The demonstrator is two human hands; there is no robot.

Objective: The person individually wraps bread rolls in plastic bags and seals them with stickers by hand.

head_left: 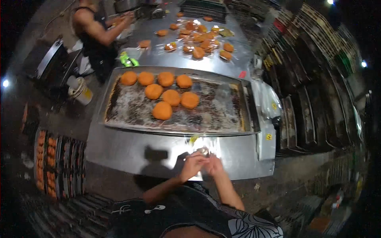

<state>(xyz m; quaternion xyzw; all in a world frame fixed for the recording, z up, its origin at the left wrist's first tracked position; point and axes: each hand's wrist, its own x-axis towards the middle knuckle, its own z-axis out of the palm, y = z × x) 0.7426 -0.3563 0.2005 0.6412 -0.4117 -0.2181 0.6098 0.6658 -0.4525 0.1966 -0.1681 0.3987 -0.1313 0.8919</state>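
Close together over the front of the metal table (119,150), my left hand (193,166) and my right hand (214,165) both have their fingers closed at the near end of a clear plastic bag (210,146). The bag is shiny, with a yellow mark at its far left side. Its contents, if any, cannot be made out through the glare. Just beyond lies a worn baking tray (210,115) with several round orange-brown buns (162,110) grouped at its left and middle.
Behind the tray are several bagged buns (198,43) and a bright green item (129,59). Clear bags (266,99) hang at the table's right edge. A co-worker (95,31) stands at the back left. Tray racks (51,166) stand left; stacked dark trays (313,111) stand right.
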